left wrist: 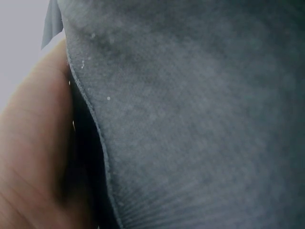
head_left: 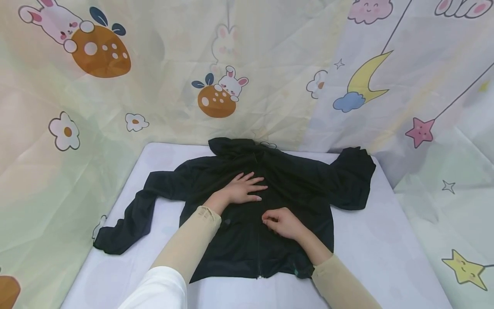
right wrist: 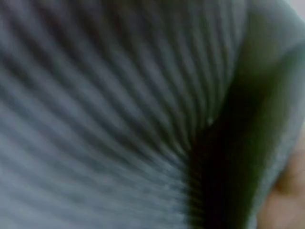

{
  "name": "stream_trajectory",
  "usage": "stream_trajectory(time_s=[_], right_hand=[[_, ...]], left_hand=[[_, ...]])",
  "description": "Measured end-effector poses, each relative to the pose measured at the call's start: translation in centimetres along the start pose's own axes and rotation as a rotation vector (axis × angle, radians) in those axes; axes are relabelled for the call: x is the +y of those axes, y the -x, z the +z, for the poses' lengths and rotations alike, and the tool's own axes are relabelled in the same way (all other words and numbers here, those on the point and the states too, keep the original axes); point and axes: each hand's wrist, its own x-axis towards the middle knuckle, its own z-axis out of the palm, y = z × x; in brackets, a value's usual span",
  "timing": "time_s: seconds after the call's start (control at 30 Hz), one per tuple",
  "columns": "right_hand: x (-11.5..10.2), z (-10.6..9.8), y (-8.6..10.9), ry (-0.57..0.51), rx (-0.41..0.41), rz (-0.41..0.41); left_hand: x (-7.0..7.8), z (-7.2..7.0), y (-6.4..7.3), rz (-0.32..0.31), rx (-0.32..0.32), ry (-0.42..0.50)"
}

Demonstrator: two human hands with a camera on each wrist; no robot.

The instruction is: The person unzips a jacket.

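A black zip-up jacket [head_left: 231, 240] lies spread on the white-covered table, with its zipper [head_left: 259, 253] running down the middle to the hem. My left hand [head_left: 241, 189] rests on the chest, fingers spread and straight across the front. Just below and to the right is my right hand [head_left: 284, 222], its fingers bent and the tips close together beside the zipper line. I cannot tell whether anything is between those fingertips. Dark fabric [left wrist: 190, 114] fills most of the left wrist view; ribbed dark fabric [right wrist: 119, 109] fills the right one, blurred.
One sleeve [head_left: 140, 210] stretches bent toward the table's left edge. The other sleeve [head_left: 351, 180] is bunched at the right. The collar [head_left: 231, 147] lies near the back edge, against a printed cloth backdrop [head_left: 278, 107]. White table surface [head_left: 378, 240] shows around the jacket.
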Motion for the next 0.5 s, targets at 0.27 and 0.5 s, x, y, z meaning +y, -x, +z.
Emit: stream_trajectory(time_s=[0.27,0.5], right_hand=[[-0.1,0.3,0.7,0.006,0.003,-0.058],[0.0,0.7,1.3,0.016,0.021,-0.140]], left_hand=[[0.0,0.0,0.0,0.003,0.004,0.002],[-0.2,0.1,0.0,0.013,0.009,-0.004]])
